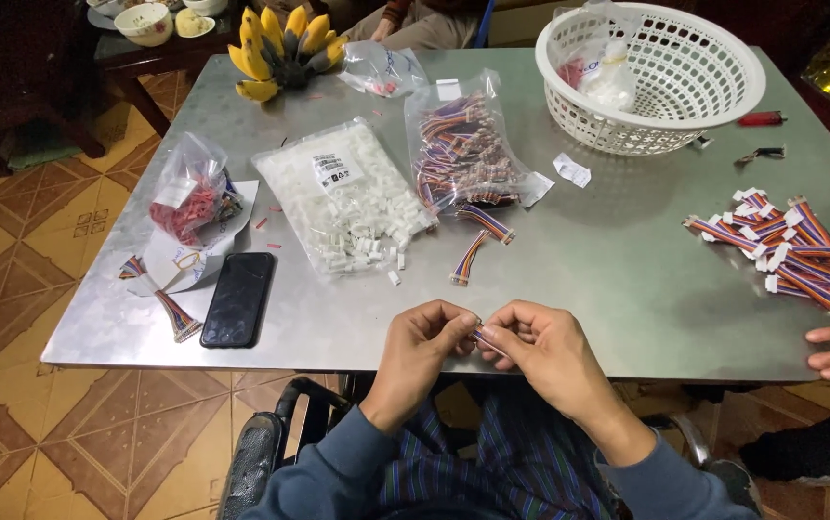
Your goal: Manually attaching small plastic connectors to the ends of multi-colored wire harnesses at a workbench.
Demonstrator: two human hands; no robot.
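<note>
Head view: both hands' fingers (468,327) pinching a ribbon cable (480,334), phone (238,298) leftward.

Grey metal table (579,279), white mesh basket (653,77) at the far right corner, yellow bananas (280,48) on the far edge, black phone (238,299) near left, rainbow-striped ribbon cables (790,250) along the right edge.
</note>
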